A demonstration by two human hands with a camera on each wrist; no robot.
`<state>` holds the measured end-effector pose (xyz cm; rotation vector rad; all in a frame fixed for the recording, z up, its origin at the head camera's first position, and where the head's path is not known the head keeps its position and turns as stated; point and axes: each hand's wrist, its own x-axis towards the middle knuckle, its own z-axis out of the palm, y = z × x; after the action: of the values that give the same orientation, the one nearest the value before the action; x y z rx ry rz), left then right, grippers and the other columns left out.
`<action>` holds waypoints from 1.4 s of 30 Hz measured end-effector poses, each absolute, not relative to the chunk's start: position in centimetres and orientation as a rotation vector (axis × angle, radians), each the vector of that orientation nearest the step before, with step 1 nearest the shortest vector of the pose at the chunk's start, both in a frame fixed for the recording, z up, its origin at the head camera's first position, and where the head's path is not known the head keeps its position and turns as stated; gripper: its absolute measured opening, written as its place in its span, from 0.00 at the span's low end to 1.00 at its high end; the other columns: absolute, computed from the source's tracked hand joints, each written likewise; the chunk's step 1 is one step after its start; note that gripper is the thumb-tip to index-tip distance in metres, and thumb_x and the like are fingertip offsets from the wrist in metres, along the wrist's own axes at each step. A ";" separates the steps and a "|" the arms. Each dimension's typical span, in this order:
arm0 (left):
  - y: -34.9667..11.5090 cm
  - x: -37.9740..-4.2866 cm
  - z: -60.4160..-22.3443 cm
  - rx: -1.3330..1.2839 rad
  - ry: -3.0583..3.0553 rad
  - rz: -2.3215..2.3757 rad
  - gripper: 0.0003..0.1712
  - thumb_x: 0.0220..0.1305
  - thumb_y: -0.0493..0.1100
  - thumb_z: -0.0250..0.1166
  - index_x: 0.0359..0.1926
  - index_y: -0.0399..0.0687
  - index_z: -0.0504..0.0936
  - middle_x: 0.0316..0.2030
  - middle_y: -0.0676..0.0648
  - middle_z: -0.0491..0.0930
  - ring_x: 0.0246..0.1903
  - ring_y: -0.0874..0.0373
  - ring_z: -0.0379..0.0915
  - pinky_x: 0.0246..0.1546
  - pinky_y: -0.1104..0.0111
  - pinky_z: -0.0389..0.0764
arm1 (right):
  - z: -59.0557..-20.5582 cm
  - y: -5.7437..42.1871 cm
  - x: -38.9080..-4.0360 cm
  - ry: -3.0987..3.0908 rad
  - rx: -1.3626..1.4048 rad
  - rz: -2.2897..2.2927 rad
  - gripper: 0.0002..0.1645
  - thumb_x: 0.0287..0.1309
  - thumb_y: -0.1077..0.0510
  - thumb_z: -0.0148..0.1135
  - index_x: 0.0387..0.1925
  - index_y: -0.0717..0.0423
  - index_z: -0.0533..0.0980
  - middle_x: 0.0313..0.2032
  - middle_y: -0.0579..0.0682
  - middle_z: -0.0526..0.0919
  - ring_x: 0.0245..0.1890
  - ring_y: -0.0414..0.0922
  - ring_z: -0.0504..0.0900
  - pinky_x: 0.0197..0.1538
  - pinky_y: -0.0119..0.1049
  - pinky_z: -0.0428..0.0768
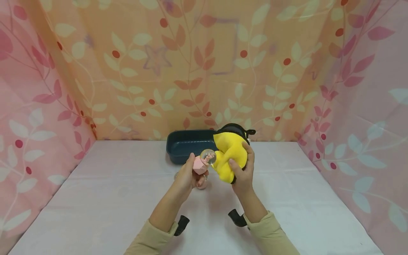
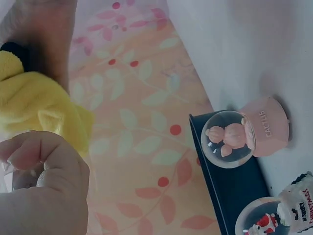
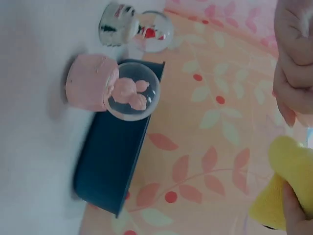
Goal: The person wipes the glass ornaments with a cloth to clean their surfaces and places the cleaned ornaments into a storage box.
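A pink snow globe (image 1: 199, 165) with a clear dome is gripped by my left hand (image 1: 185, 177), raised above the table. My right hand (image 1: 244, 175) holds a bunched yellow cloth (image 1: 231, 147) with black edging and a loop, its thumb pressed into the folds. The cloth's lower left part meets the dome in the head view. Seen from the left wrist, the curled left fingers (image 2: 44, 152) hide most of the globe, and the yellow cloth (image 2: 44, 107) lies just beyond them. The right wrist view catches only part of the yellow cloth (image 3: 293, 171).
A dark blue rectangular tray (image 1: 188, 143) stands at the back of the table. In front of it are a second pink snow globe (image 2: 268, 127) marked "CACTUS" and a Christmas snow globe (image 2: 298, 205) with a red figure. Patterned fabric (image 1: 127, 71) encloses the table.
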<state>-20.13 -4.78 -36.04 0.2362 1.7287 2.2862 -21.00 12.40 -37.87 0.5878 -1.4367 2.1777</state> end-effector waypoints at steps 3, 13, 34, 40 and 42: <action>-4.6 -20.2 -35.8 0.239 1.793 2.211 0.37 0.75 0.65 0.30 0.39 0.39 0.73 0.24 0.46 0.73 0.14 0.60 0.61 0.20 0.73 0.66 | -38.2 12.2 -21.0 -1.575 0.820 1.972 0.37 0.50 0.68 0.56 0.61 0.39 0.64 0.50 0.52 0.65 0.43 0.43 0.72 0.43 0.30 0.76; -4.8 -20.2 -35.3 0.393 2.099 1.939 0.22 0.71 0.53 0.53 0.50 0.36 0.70 0.31 0.43 0.72 0.26 0.56 0.70 0.28 0.69 0.71 | -38.3 11.8 -21.2 -1.631 0.688 2.080 0.36 0.50 0.67 0.55 0.59 0.36 0.65 0.51 0.53 0.64 0.43 0.44 0.71 0.43 0.30 0.77; -4.6 -20.2 -36.9 0.479 2.166 2.032 0.26 0.76 0.52 0.47 0.58 0.32 0.62 0.24 0.45 0.69 0.20 0.58 0.65 0.24 0.72 0.70 | -37.7 11.7 -21.4 -1.764 0.446 1.994 0.31 0.55 0.68 0.56 0.61 0.63 0.61 0.49 0.53 0.67 0.42 0.46 0.72 0.42 0.30 0.78; -4.9 -20.5 -36.9 0.559 2.022 2.053 0.28 0.79 0.54 0.35 0.44 0.33 0.69 0.22 0.47 0.70 0.16 0.61 0.62 0.21 0.73 0.67 | -37.8 11.7 -21.6 -1.637 0.409 2.126 0.28 0.55 0.70 0.54 0.59 0.59 0.64 0.50 0.53 0.68 0.45 0.46 0.71 0.46 0.31 0.77; -5.0 -20.5 -36.9 0.539 1.943 2.075 0.30 0.79 0.56 0.32 0.43 0.35 0.70 0.24 0.47 0.70 0.15 0.61 0.61 0.21 0.73 0.67 | -37.8 11.7 -21.6 -1.606 0.389 2.166 0.28 0.55 0.71 0.54 0.59 0.59 0.64 0.50 0.53 0.68 0.45 0.46 0.71 0.46 0.32 0.77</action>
<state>-20.54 -5.00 -36.88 0.5388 1.9431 2.0747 -21.64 11.74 -37.80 0.3888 -1.6063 2.1665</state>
